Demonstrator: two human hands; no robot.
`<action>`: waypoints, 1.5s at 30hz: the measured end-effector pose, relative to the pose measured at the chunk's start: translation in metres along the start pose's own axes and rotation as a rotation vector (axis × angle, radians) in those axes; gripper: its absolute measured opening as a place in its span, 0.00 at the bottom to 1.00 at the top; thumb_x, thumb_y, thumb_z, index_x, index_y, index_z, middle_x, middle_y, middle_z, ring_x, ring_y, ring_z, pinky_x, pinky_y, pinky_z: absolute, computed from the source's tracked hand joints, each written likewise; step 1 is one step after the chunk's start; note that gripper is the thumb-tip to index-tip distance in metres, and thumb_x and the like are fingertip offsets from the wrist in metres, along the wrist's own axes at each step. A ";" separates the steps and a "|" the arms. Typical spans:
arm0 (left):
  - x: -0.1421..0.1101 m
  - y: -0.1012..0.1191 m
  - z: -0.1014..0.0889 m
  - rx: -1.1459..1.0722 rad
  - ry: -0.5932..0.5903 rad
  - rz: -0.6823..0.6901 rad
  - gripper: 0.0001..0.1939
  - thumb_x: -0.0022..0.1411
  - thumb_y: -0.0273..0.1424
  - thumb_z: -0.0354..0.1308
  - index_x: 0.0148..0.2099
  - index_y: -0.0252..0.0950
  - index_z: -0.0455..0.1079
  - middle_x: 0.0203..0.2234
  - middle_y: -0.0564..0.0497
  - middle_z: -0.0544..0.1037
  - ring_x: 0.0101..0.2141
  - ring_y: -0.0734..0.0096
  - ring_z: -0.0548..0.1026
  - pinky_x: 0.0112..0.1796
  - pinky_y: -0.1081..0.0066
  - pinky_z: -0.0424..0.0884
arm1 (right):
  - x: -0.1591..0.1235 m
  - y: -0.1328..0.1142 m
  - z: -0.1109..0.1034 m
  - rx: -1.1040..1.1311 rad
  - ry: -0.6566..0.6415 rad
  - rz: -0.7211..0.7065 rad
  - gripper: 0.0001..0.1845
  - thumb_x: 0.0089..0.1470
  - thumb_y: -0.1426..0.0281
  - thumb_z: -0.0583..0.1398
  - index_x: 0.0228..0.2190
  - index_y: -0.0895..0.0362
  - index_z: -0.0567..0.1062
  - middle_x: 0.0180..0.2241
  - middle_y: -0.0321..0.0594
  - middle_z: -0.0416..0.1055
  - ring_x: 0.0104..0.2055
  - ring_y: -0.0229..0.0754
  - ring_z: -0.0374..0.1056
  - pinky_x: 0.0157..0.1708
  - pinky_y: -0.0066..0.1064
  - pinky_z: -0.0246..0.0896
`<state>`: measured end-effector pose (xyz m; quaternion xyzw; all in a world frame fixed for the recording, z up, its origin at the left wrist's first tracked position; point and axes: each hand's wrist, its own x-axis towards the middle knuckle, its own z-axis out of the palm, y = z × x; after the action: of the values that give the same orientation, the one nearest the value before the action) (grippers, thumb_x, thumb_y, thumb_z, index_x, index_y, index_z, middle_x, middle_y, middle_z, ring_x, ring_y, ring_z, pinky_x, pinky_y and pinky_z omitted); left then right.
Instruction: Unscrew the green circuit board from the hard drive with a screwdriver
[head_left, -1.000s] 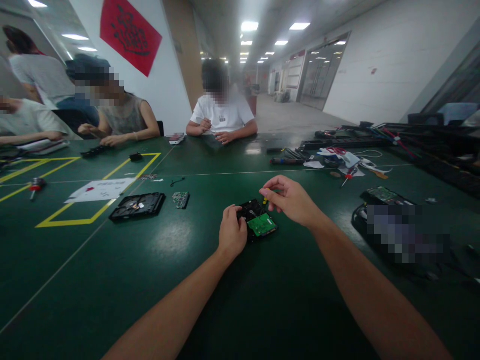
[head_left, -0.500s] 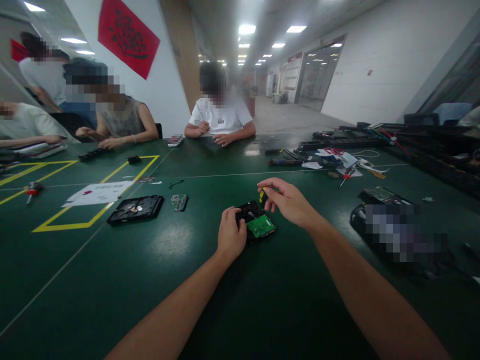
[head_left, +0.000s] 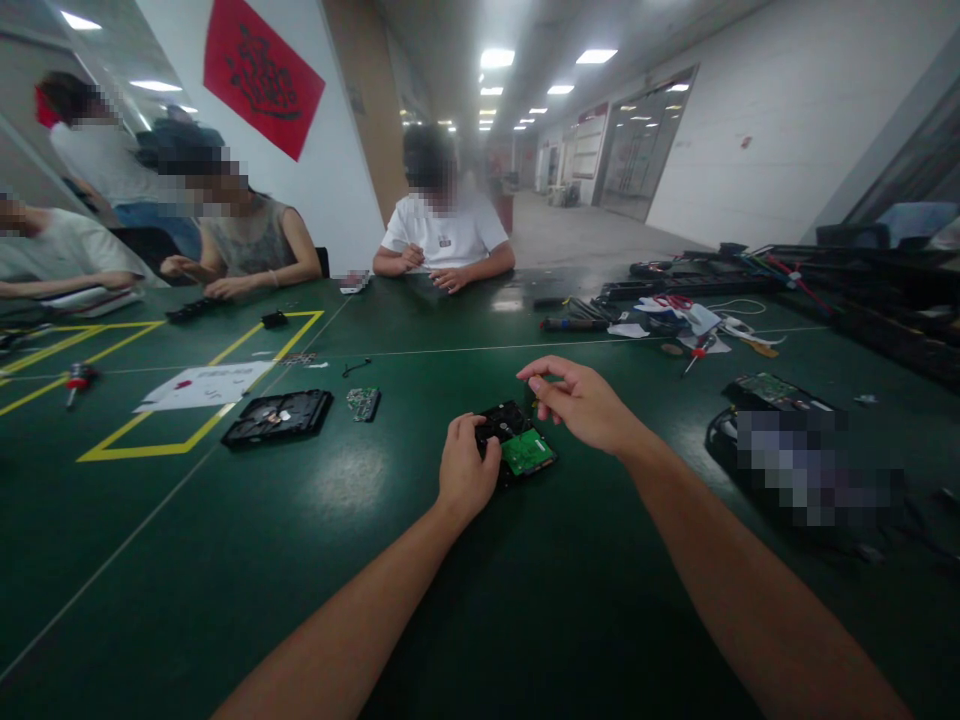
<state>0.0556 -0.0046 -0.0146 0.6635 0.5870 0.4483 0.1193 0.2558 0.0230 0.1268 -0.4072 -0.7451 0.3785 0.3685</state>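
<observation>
A hard drive (head_left: 529,452) lies on the green table with its green circuit board facing up. My left hand (head_left: 469,465) grips its left side, the thumb on the top face and the fingers round the far edge. Over the drive's far right corner is my right hand (head_left: 574,400), its fingers pinched on a small black and yellow screwdriver (head_left: 535,402). Most of the screwdriver is hidden by those fingers, and I cannot tell whether its tip touches a screw.
Left on the table lie a black plastic casing (head_left: 277,418), a small circuit board (head_left: 364,403), a paper sheet (head_left: 202,386) and a red screwdriver (head_left: 79,378). To the right are cables, another screwdriver (head_left: 700,350) and a board (head_left: 780,390). A person (head_left: 442,235) sits opposite.
My right hand's fingers have turned round the screwdriver, so less of its yellow handle shows. My left hand still holds the hard drive. The whole view has shifted slightly.
</observation>
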 end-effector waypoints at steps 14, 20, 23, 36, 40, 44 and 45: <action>-0.001 -0.002 0.002 0.001 0.005 -0.003 0.17 0.66 0.29 0.59 0.57 0.38 0.67 0.56 0.40 0.68 0.60 0.53 0.69 0.61 0.50 0.68 | 0.001 0.004 0.003 0.027 0.019 -0.021 0.13 0.65 0.57 0.61 0.41 0.54 0.76 0.30 0.35 0.73 0.25 0.35 0.68 0.24 0.28 0.60; -0.001 -0.001 0.001 0.010 -0.003 -0.008 0.18 0.66 0.29 0.59 0.57 0.37 0.67 0.57 0.39 0.68 0.61 0.52 0.69 0.61 0.50 0.68 | 0.001 0.004 0.003 0.076 0.033 0.021 0.13 0.65 0.59 0.61 0.46 0.54 0.74 0.40 0.40 0.77 0.24 0.34 0.70 0.20 0.27 0.60; -0.001 -0.001 0.001 0.007 -0.001 -0.023 0.18 0.67 0.30 0.58 0.57 0.37 0.67 0.57 0.39 0.68 0.61 0.52 0.69 0.61 0.50 0.68 | 0.002 0.007 0.005 0.154 0.057 0.027 0.13 0.64 0.61 0.62 0.45 0.54 0.70 0.48 0.44 0.76 0.26 0.35 0.73 0.21 0.29 0.65; 0.001 -0.003 0.003 -0.041 0.011 -0.019 0.16 0.69 0.24 0.51 0.57 0.38 0.67 0.57 0.41 0.69 0.61 0.56 0.68 0.64 0.50 0.66 | -0.001 0.000 0.004 0.047 0.047 -0.020 0.13 0.64 0.59 0.61 0.45 0.54 0.75 0.43 0.42 0.77 0.27 0.35 0.69 0.24 0.29 0.62; 0.001 -0.002 0.003 -0.036 0.019 -0.019 0.17 0.68 0.23 0.51 0.57 0.37 0.67 0.57 0.40 0.69 0.62 0.56 0.68 0.64 0.51 0.66 | 0.000 0.002 0.005 0.097 0.015 -0.015 0.12 0.65 0.62 0.59 0.47 0.54 0.74 0.47 0.44 0.76 0.29 0.36 0.72 0.25 0.30 0.65; 0.000 -0.002 0.003 -0.029 0.013 -0.007 0.16 0.67 0.25 0.54 0.57 0.37 0.67 0.56 0.40 0.69 0.61 0.55 0.68 0.64 0.51 0.66 | 0.001 0.003 0.002 0.042 -0.015 -0.024 0.14 0.67 0.65 0.56 0.48 0.55 0.76 0.32 0.38 0.73 0.30 0.38 0.71 0.27 0.29 0.63; 0.000 -0.002 0.002 -0.026 0.007 -0.006 0.16 0.68 0.26 0.54 0.57 0.37 0.66 0.56 0.40 0.68 0.61 0.55 0.68 0.63 0.51 0.66 | 0.001 0.003 0.002 0.029 -0.011 -0.027 0.14 0.67 0.65 0.55 0.49 0.55 0.77 0.30 0.37 0.72 0.29 0.38 0.70 0.27 0.29 0.62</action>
<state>0.0558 -0.0028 -0.0175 0.6585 0.5835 0.4580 0.1270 0.2550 0.0248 0.1234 -0.3895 -0.7470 0.3867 0.3753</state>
